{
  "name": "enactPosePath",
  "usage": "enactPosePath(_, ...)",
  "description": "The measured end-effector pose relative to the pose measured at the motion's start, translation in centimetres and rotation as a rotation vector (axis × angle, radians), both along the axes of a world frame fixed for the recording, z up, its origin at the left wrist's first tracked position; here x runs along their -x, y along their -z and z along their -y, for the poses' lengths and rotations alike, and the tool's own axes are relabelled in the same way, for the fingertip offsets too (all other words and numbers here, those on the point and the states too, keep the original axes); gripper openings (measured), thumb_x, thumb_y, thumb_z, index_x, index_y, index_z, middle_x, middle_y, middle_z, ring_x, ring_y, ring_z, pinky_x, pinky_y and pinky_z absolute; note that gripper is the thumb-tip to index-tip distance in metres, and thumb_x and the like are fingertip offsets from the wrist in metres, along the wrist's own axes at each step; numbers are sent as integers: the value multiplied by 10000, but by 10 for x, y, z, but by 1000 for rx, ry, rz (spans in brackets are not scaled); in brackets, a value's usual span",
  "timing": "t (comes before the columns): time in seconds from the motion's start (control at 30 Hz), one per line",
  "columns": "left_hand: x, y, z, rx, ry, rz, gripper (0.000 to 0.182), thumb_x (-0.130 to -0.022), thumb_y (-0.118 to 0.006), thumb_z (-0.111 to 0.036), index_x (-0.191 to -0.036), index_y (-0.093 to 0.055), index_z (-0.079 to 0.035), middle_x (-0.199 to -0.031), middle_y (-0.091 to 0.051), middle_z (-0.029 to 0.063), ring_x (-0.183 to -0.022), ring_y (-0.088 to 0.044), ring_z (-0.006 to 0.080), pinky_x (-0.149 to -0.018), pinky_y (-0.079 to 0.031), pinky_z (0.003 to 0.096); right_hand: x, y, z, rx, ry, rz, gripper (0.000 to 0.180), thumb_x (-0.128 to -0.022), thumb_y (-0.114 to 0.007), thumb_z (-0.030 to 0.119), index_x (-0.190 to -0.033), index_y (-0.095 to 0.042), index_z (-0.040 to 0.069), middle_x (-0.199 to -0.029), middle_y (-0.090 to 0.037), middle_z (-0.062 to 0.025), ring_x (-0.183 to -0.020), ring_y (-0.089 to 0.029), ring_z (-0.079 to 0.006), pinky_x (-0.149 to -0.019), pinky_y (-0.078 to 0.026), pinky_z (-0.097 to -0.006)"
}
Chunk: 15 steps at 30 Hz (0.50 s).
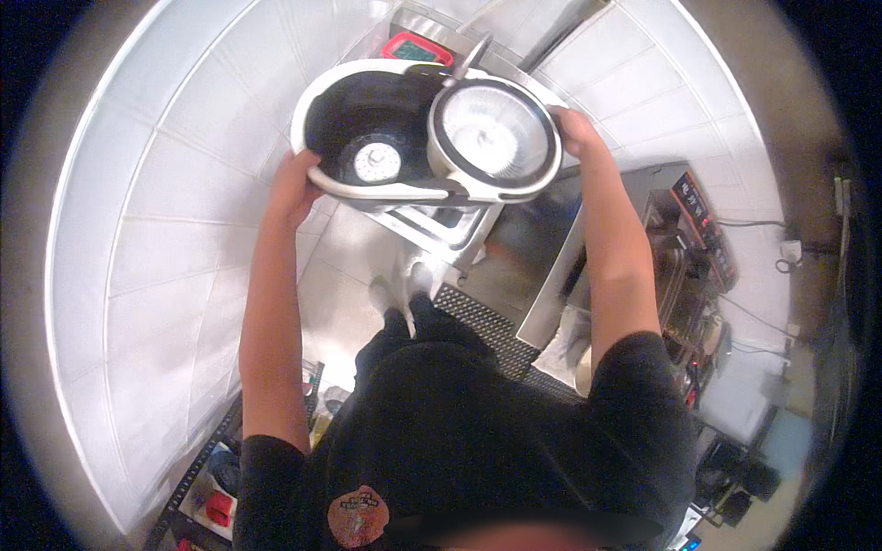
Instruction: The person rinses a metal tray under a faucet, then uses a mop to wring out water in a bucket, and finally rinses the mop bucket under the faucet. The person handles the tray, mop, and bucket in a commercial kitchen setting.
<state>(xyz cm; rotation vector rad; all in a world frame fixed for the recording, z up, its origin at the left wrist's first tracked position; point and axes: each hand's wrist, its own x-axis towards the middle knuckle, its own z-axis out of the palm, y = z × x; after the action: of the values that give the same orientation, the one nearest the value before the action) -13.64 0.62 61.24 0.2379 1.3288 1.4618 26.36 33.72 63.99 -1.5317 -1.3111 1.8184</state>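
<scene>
A white-rimmed spin mop bucket is held up in front of me between both hands. Its left side is a deep black well with a perforated white disc at the bottom. On its right side sits a round spin basket with a dark ring and a pale ribbed inside. My left hand grips the rim at the left end, fingers partly hidden by it. At the right end, beside the basket, my right hand holds the outer edge. No mop shows in the bucket.
Below the bucket stands a stainless steel frame. A red tray is behind it, near the tiled wall. A perforated dark floor mat lies by my feet. Cluttered equipment with cables lines the right side, and a shelf stands at lower left.
</scene>
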Motion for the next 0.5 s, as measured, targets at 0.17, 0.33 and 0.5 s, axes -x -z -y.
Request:
enactPosePath(0.17,-28,-16,42,39,-202,3,365,-877,-613,-182,-1190,-483,-48,-1060,-589,92,-924,-610,216,-713,-544,370,72,0,4,-873,-60,414,234,-876,-641,236,-968,-721,37,-842,-706,-112,-783,-669,-207,-743,-519,-358)
enactPosePath(0.33,-86,-89,26,41,-271,-123,359,-892,-674,-229,-1142,-503,-35,-1027,-609,96,-927,-620,210,-688,-539,357,116,-8,29,-322,-308,37,233,-935,-594,203,-1007,-709,13,-939,-723,-87,-837,-681,-223,-755,-539,-330)
enactPosePath(0.5,-88,-85,2,12,-365,-222,341,-895,-651,-161,-1149,-477,-16,-1021,-597,113,-844,-630,194,-611,-534,310,161,27,-2,237,-266,-323,336,-991,-455,168,-1171,-562,-94,-1043,-674,-189,-888,-698,-271,-796,-596,-383)
